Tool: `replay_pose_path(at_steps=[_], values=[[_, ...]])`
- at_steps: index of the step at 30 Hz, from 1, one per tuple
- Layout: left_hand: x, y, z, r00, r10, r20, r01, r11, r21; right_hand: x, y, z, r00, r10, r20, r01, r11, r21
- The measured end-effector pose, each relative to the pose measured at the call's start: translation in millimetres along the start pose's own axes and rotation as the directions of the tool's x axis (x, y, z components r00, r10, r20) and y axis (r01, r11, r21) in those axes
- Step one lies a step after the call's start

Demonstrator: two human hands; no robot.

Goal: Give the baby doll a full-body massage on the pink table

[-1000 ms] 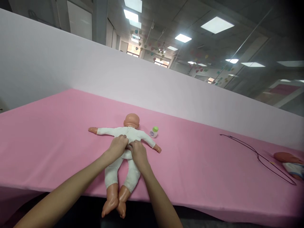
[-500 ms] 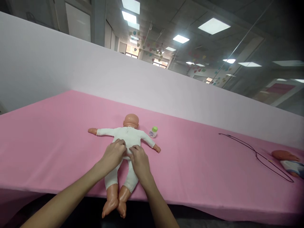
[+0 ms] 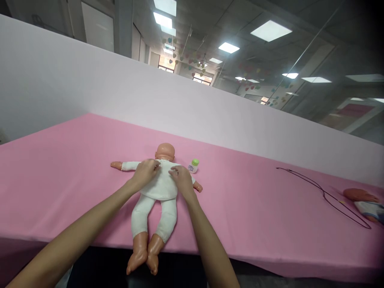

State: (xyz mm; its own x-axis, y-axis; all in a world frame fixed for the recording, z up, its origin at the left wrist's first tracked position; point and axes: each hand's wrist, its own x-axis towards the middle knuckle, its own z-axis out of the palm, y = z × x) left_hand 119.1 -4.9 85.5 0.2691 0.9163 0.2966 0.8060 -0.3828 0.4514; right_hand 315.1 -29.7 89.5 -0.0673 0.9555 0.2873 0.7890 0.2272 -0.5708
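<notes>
A baby doll (image 3: 162, 184) with a white cloth body lies on the pink-covered table, the back of its bald head showing and its feet towards me. My left hand (image 3: 147, 170) is over the left side of the doll's upper back, its fingers bent inward and holding nothing. Across from it, my right hand (image 3: 181, 176) is at the right side of the upper back, fingers slightly apart and curved. Whether the fingertips press on the cloth is hard to see. Close to my right hand stands a small clear bottle (image 3: 193, 167) with a green cap.
A thin dark cord (image 3: 318, 186) lies looped on the pink cloth (image 3: 255, 208) at the right. Beyond it, another doll (image 3: 361, 198) is partly cut off by the frame's edge. A white low wall (image 3: 210, 108) runs along the table's far side.
Both my hands have moved up from the doll's lower back to its upper back and spread a little apart. The doll and bottle stay in place.
</notes>
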Motion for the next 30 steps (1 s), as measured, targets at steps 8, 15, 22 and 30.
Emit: replay_pose_path(at_steps=[8, 15, 22, 30], values=[[42, -12, 51.8, 0.996, -0.090, -0.017, 0.091, 0.980, 0.176, 40, 12, 50, 0.998, 0.022, -0.067, -0.046, 0.927, -0.371], [36, -13, 35.5, 0.999, -0.026, 0.046, 0.017, 0.983, 0.182, 30, 13, 43, 0.998, 0.028, -0.047, -0.043, 0.934, -0.354], [1, 7, 26.4, 0.997, 0.039, 0.063, -0.052, 0.974, 0.221, 4, 6, 46, 0.996, -0.090, 0.015, 0.090, 0.953, -0.289], [8, 5, 29.2, 0.988, -0.011, 0.152, -0.026, 0.971, 0.238, 11, -3, 43, 0.994, 0.071, 0.083, -0.045, 0.960, -0.276]])
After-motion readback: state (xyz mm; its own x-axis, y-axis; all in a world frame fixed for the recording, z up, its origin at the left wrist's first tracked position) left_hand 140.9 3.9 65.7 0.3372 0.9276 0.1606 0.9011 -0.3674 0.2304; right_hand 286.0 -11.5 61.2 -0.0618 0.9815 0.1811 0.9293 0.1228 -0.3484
